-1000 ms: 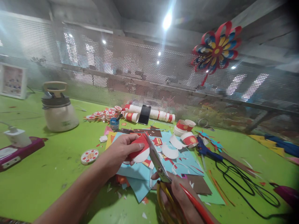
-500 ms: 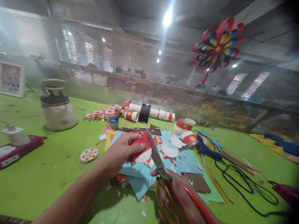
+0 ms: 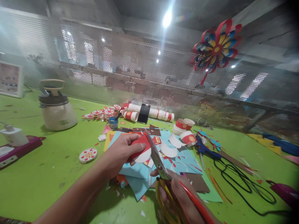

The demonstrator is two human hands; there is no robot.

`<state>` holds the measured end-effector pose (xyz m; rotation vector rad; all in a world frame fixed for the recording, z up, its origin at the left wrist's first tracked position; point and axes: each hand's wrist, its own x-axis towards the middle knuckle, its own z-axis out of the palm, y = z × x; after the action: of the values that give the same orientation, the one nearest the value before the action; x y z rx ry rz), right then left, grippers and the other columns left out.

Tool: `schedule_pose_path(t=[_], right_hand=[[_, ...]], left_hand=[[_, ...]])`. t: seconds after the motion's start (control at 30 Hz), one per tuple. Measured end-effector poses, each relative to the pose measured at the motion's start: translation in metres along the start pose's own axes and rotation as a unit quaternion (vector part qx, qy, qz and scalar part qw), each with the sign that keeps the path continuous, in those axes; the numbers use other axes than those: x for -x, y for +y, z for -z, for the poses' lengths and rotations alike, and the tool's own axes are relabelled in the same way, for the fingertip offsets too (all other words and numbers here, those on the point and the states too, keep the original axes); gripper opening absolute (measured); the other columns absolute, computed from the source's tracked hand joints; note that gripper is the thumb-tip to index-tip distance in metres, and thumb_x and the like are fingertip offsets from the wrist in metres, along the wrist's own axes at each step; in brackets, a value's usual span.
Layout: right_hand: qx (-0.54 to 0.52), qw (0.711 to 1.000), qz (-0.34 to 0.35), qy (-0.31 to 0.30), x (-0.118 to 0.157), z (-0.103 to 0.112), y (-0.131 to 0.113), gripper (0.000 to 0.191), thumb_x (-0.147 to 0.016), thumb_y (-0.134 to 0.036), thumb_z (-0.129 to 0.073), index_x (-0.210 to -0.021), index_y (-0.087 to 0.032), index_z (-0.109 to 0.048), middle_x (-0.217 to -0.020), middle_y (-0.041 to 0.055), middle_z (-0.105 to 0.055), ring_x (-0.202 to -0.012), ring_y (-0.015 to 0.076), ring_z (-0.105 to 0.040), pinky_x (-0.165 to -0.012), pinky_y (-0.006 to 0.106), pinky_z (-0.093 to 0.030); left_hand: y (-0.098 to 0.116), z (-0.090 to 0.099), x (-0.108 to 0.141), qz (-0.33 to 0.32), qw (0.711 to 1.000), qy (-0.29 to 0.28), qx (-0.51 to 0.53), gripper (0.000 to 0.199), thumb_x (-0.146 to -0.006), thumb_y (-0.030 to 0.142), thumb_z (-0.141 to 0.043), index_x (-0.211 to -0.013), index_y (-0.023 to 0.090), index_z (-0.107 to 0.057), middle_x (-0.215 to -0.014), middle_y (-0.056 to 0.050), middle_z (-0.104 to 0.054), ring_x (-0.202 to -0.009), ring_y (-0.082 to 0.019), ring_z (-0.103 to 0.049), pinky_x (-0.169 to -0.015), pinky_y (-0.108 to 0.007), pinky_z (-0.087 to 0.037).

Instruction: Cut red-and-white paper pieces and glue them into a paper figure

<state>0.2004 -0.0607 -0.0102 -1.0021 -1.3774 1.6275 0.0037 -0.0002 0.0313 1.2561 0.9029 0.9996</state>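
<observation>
My left hand [image 3: 125, 150] pinches a red and white piece of paper [image 3: 142, 154] between thumb and fingers, above a heap of coloured sheets. In my right hand [image 3: 178, 189] is a pair of scissors [image 3: 159, 166] with yellow and red on the handles. The blades point up and away from me, right at the paper's right edge. Whether the blades are apart around the paper is hard to see. Beneath both hands lie light blue sheets [image 3: 135, 172] and small scraps. Curled white paper strips [image 3: 169, 150] rest just right of the blades.
Behind the sheets are a phone [image 3: 144, 113], white-red paper tubes [image 3: 161, 114] and a blue-labelled jar [image 3: 113, 122]. To the right lies a blue glue gun [image 3: 206, 149] with a looping black cable [image 3: 240, 183]. A decorated disc [image 3: 88, 155], a kettle-like pot [image 3: 58, 112] and a power strip [image 3: 22, 151] stand left.
The view has shifted very slightly. Both hands, the paper and the scissors keep nearly the same pose.
</observation>
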Motion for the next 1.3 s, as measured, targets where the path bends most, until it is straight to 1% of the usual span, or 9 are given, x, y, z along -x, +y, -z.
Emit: schedule_pose_path(t=[0.13, 0.3, 0.43, 0.53, 0.73, 0.8, 0.93, 1.17, 1.3], right_hand=[[0.029, 0.999, 0.026, -0.003, -0.0001, -0.0004, 0.0017, 0.062, -0.079, -0.075, -0.046, -0.100, -0.019, -0.059, -0.053, -0.0057, -0.042, -0.043, 0.0076, -0.029, -0.041, 0.022, -0.020], [0.039, 0.999, 0.035, -0.005, -0.0015, 0.0006, 0.0044, 0.064, -0.077, -0.078, -0.045, -0.099, -0.019, -0.058, -0.056, -0.0043, -0.044, -0.045, 0.0085, -0.031, -0.041, 0.022, -0.022], [0.037, 0.999, 0.030, -0.007, -0.0026, 0.0006, 0.0073, 0.063, -0.079, -0.077, -0.043, -0.100, -0.020, -0.057, -0.051, -0.0068, -0.039, -0.041, 0.0072, -0.025, -0.040, 0.022, -0.021], [0.035, 0.999, 0.030, -0.008, -0.0025, 0.0001, 0.0078, 0.063, -0.079, -0.077, -0.041, -0.100, -0.020, -0.057, -0.052, -0.0064, -0.040, -0.041, 0.0074, -0.027, -0.040, 0.021, -0.021], [0.033, 0.999, 0.036, -0.023, -0.0013, 0.0009, 0.0048, 0.068, -0.079, -0.078, -0.039, -0.105, -0.019, -0.057, -0.056, -0.0052, -0.043, -0.042, 0.0081, -0.033, -0.040, 0.022, -0.026], [0.034, 0.998, 0.040, -0.026, -0.0013, 0.0017, 0.0043, 0.067, -0.078, -0.079, -0.039, -0.104, -0.019, -0.057, -0.057, -0.0048, -0.043, -0.043, 0.0084, -0.033, -0.041, 0.023, -0.025], [0.037, 0.998, 0.040, -0.032, -0.0016, 0.0025, 0.0040, 0.061, -0.082, -0.075, -0.040, -0.102, -0.020, -0.057, -0.053, -0.0068, -0.038, -0.042, 0.0077, -0.027, -0.041, 0.023, -0.020], [0.035, 0.998, 0.038, -0.023, -0.0013, 0.0023, 0.0026, 0.060, -0.082, -0.074, -0.043, -0.100, -0.019, -0.057, -0.054, -0.0060, -0.042, -0.043, 0.0076, -0.030, -0.041, 0.022, -0.021], [0.011, 0.999, 0.014, -0.027, -0.0012, 0.0039, 0.0021, 0.059, -0.079, -0.072, -0.049, -0.101, -0.018, -0.058, -0.057, -0.0057, -0.045, -0.042, 0.0062, -0.030, -0.040, 0.021, -0.020]], left_hand=[[0.0009, 0.0011, 0.0005, 0.003, 1.000, -0.009, -0.006, 0.022, -0.074, 0.036, -0.068, -0.074, 0.016, -0.059, -0.056, 0.005, -0.043, -0.048, -0.007, -0.033, -0.043, -0.018, -0.028], [0.0035, -0.0015, 0.0027, -0.012, 1.000, 0.006, -0.014, 0.019, -0.077, 0.033, -0.065, -0.081, 0.014, -0.064, -0.053, 0.006, -0.040, -0.045, -0.006, -0.027, -0.040, -0.019, -0.019], [0.0037, -0.0014, 0.0022, -0.006, 1.000, 0.003, -0.020, 0.022, -0.076, 0.035, -0.065, -0.082, 0.014, -0.065, -0.054, 0.005, -0.042, -0.046, -0.007, -0.029, -0.040, -0.019, -0.020], [0.0031, -0.0003, 0.0017, -0.004, 1.000, -0.006, -0.021, 0.024, -0.076, 0.036, -0.065, -0.086, 0.014, -0.066, -0.055, 0.005, -0.042, -0.046, -0.006, -0.029, -0.041, -0.019, -0.020], [0.0035, -0.0009, 0.0028, 0.006, 1.000, 0.004, 0.000, 0.022, -0.075, 0.036, -0.066, -0.081, 0.015, -0.064, -0.057, 0.004, -0.045, -0.048, -0.007, -0.033, -0.042, -0.018, -0.023], [0.0040, -0.0012, 0.0028, 0.002, 1.000, 0.002, -0.001, 0.022, -0.075, 0.035, -0.066, -0.083, 0.015, -0.065, -0.056, 0.004, -0.044, -0.047, -0.007, -0.031, -0.041, -0.018, -0.022], [0.0035, -0.0005, 0.0020, 0.003, 1.000, -0.001, -0.009, 0.021, -0.076, 0.034, -0.066, -0.083, 0.014, -0.064, -0.055, 0.005, -0.043, -0.047, -0.007, -0.030, -0.041, -0.018, -0.022], [0.0007, 0.0008, 0.0007, 0.009, 1.000, -0.006, -0.008, 0.020, -0.077, 0.034, -0.065, -0.079, 0.015, -0.061, -0.057, 0.004, -0.043, -0.049, -0.007, -0.032, -0.044, -0.018, -0.025], [0.0006, 0.0009, 0.0014, 0.007, 1.000, -0.003, -0.011, 0.021, -0.078, 0.034, -0.064, -0.083, 0.014, -0.062, -0.056, 0.005, -0.041, -0.048, -0.006, -0.029, -0.042, -0.017, -0.023]])
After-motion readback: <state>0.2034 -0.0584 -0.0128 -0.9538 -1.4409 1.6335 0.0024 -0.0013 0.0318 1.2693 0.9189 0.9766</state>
